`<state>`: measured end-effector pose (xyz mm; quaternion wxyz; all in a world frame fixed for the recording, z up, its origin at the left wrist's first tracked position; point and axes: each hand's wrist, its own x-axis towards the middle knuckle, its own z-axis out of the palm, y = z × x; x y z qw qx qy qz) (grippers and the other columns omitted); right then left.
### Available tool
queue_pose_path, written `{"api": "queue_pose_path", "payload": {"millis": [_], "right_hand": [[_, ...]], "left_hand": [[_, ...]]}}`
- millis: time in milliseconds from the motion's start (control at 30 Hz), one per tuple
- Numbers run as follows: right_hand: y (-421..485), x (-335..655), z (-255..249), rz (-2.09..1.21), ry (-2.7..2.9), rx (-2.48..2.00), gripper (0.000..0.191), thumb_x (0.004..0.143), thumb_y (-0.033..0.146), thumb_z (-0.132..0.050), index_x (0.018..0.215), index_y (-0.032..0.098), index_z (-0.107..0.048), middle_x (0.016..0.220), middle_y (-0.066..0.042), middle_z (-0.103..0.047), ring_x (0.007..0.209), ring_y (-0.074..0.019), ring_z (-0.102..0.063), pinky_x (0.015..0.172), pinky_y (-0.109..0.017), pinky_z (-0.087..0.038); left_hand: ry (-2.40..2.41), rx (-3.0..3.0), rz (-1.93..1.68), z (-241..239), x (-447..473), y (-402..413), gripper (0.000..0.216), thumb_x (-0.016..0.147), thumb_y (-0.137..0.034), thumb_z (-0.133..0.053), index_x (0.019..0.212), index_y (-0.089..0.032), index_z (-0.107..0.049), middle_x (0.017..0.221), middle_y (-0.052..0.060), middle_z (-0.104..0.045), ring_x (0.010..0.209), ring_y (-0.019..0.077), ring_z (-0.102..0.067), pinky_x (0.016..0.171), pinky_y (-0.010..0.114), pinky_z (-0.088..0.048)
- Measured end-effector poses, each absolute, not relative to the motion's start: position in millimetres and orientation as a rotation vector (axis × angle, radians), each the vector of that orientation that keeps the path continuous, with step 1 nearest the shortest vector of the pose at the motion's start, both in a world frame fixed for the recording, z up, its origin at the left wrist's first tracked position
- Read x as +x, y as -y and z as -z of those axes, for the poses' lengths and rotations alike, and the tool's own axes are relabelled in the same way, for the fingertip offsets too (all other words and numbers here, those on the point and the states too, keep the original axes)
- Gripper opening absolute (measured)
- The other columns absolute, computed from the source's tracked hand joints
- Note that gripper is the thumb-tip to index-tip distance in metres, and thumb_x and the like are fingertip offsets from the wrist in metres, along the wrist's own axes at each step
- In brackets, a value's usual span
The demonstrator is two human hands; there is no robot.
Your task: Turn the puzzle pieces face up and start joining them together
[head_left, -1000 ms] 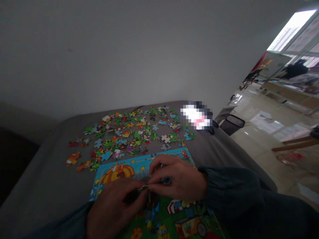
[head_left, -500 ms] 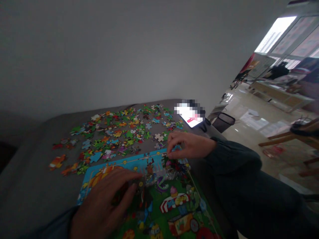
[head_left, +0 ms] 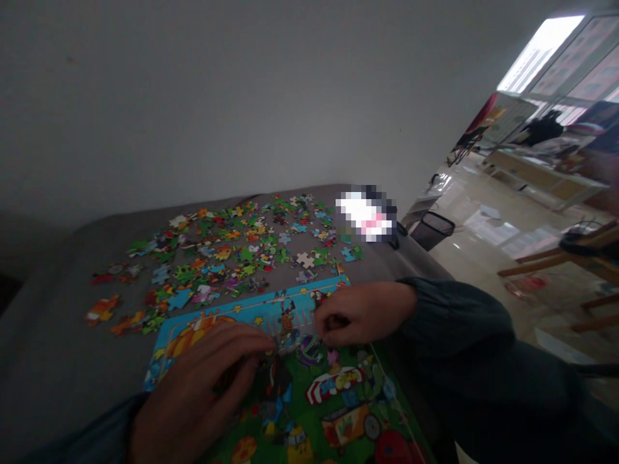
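A colourful picture puzzle (head_left: 338, 386) lies in front of me, with a blue top border and a green cartoon scene. My left hand (head_left: 206, 377) rests over its left part, thumb and fingers apart, with nothing visible between them. Over the upper right part is my right hand (head_left: 365, 314), its fingers curled in and the tips bent down against the picture. Whatever those fingertips may hold is hidden. Beyond the puzzle's top edge, many loose jigsaw pieces (head_left: 247, 253) are spread out, including a blue piece (head_left: 180, 299) close to the border.
The pieces lie on a grey cloth-covered surface (head_left: 58, 309) against a plain wall (head_left: 217, 96). A bright-screened device (head_left: 365, 216), partly blurred out, sits at the back right. Past the right edge are a dark basket (head_left: 435, 229), wooden furniture (head_left: 556, 251) and a shiny floor.
My right hand has moved down from the puzzle's top right corner onto the picture, and its fingers are curled more. My left hand stays nearly in place. The view has shifted slightly.
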<state>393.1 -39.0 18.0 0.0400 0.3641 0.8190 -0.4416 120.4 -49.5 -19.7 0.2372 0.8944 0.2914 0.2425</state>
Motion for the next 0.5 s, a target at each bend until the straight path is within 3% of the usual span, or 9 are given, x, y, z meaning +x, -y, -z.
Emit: {"api": "queue_pose_path", "payload": {"millis": [267, 500], "right_hand": [[27.3, 407.1, -15.0, 1.71, -2.319, 1.119, 0.004, 0.083, 0.016, -0.061, 0.081, 0.014, -0.064, 0.07, 0.002, -0.062, 0.063, -0.0066, -0.056, 0.06, -0.017, -0.044], [25.5, 411.4, -13.6, 1.8, -2.286, 1.149, 0.003, 0.079, 0.012, -0.063, 0.08, 0.014, -0.063, 0.069, 0.003, -0.062, 0.065, -0.0069, -0.06, 0.062, -0.018, -0.047]], "left_hand": [[-0.798, 2.435, -0.63, 23.3, 119.6, 49.6, 0.021, 0.091, -0.019, -0.05, 0.103, -0.028, -0.065, 0.104, 0.0, -0.068, 0.098, 0.0165, -0.061, 0.086, 0.025, -0.049], [-0.814, 2.443, -0.611, 21.0, 119.2, 49.1, 0.021, 0.091, -0.021, -0.05, 0.102, -0.028, -0.066, 0.104, 0.0, -0.069, 0.098, 0.0168, -0.062, 0.085, 0.026, -0.05]]}}
